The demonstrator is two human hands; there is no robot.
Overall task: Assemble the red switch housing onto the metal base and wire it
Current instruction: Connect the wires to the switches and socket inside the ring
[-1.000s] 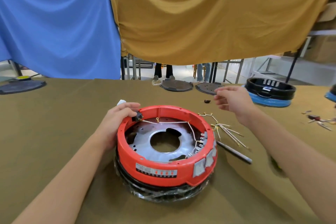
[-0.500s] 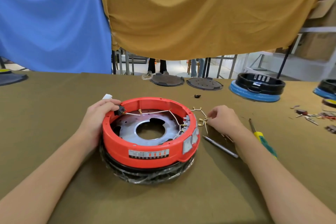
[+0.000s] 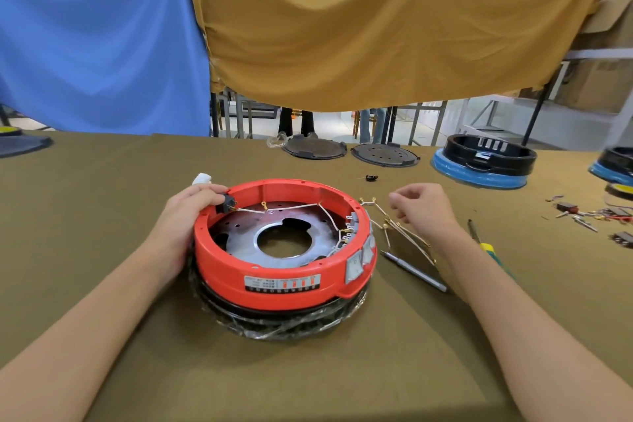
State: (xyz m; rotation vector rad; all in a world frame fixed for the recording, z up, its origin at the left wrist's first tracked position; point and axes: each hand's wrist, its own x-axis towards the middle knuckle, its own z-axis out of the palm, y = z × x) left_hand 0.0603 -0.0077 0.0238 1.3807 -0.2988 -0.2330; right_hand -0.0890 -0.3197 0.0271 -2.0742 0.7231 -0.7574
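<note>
housing: red switch housing (image 3: 284, 271) is seated on the metal base (image 3: 284, 240), dead centre on the desk (image 3: 102, 202); black lower ring wrapped in plastic film (image 3: 284, 325) is seen under it.
left hand: left hand (image 3: 186, 216) is laid on the rim at 10 o'clock; fingers are curled onto the black rocker switch (image 3: 226, 204), which is held at the rim there.
right hand: right hand (image 3: 423, 207) is held above the loose wire leads (image 3: 397, 229), at 3 o'clock just outside the housing; fingers are loosely curled together, and whether a lead is pinched cannot be told.
wiring: white wire (image 3: 291, 206) is run from the rocker switch across the 12 o'clock side to the terminal block (image 3: 351, 228) at 3 o'clock; brass ring lugs are seen along it.
tools: grey driver (image 3: 414, 271) at 4 o'clock; yellow-green screwdriver (image 3: 486, 247) farther out at 3 o'clock, partly hidden by the forearm.
step (judged): wiring is under way; more leads are probably still to be fitted.
risk 1: rocker switch could be pushed out of its cutout if the wire is tugged while the grip is relaxed.
risk 2: loose leads look tangled; several could be dragged out at once, or a lug bent.
risk 3: a bare lug left resting on the metal base could short.
risk 4: housing sits on film; it could slide if pushed from 3 o'clock.
</note>
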